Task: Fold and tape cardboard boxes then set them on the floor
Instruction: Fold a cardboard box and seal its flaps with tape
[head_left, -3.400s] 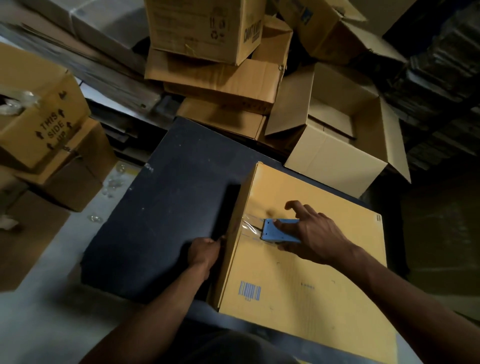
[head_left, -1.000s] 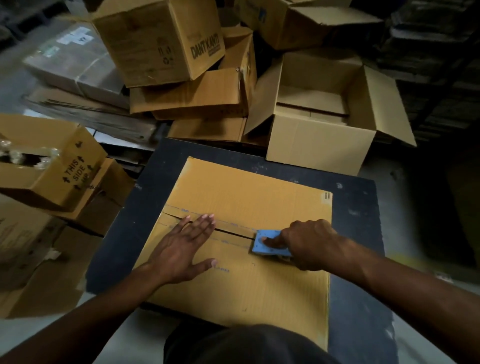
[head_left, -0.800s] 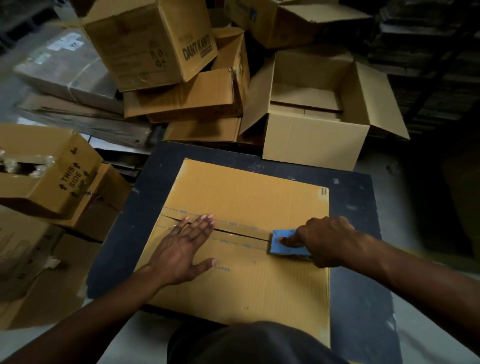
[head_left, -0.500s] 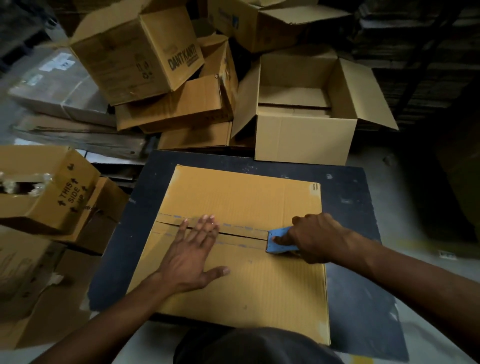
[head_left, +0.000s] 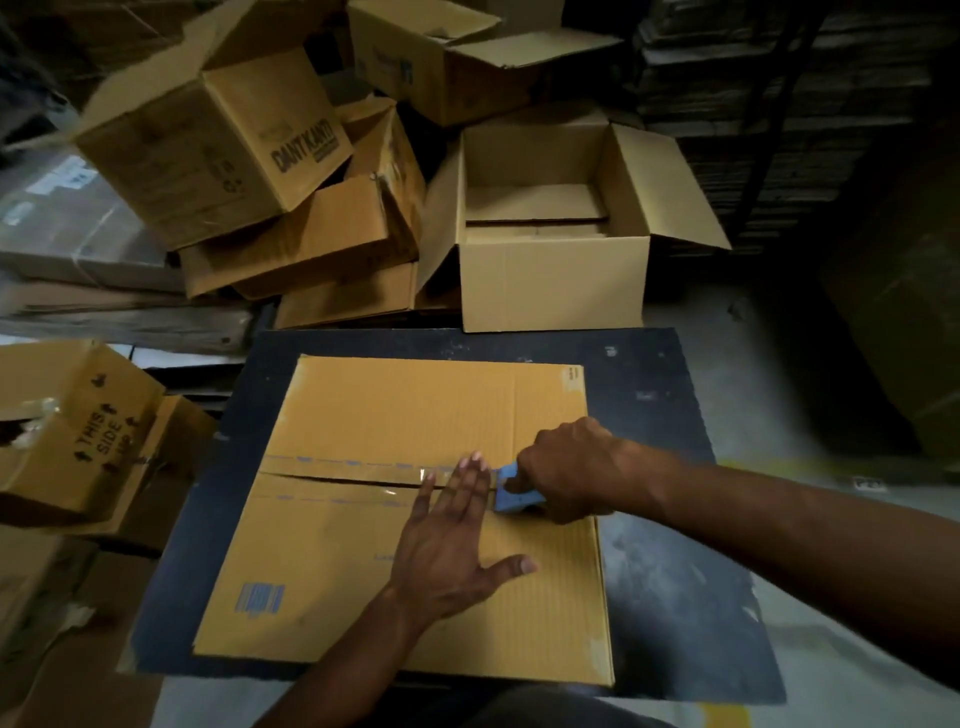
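Your cardboard box (head_left: 405, 415) lies on the dark table (head_left: 670, 582), its ribbed tan flaps meeting at a seam under glossy clear tape (head_left: 363, 475). Your left hand (head_left: 447, 545) presses flat, fingers straight; your right hand (head_left: 566, 475) curls around the blue tape dispenser (head_left: 511, 496).

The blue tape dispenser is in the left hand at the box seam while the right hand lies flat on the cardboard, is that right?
Not quite: the hands are swapped. In the head view the right hand grips the blue tape dispenser at the seam of the box, while the left hand lies flat on the cardboard, fingers straight.
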